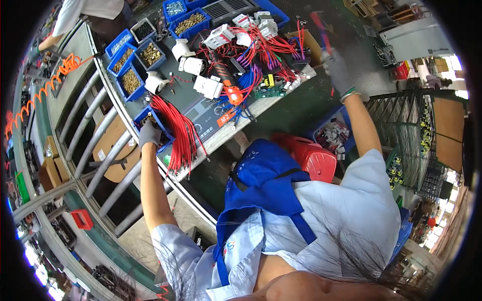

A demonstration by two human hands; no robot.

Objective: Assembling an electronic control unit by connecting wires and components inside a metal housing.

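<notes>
My left hand (149, 135), in a grey glove, reaches into a small blue bin (168, 134) of metal parts at the bench's front left edge. Its fingertips are hidden among the parts. Just right of it, a thick bundle of red wires (176, 135) hangs over the bench edge. My right hand (337, 70), also gloved, is raised beyond the bench's right end. It is closed around slim red wires (325, 37), blurred by motion, whose one end juts out below the hand.
Blue bins of brass fittings (131, 81) line the bench's left side. White plastic housings (208, 86), an orange-and-black power screwdriver (233, 94), and a green circuit board (271, 91) lie among tangled wires. Below are a red stool (314, 160) and a blue crate (334, 130). Another person (83, 15) stands far left.
</notes>
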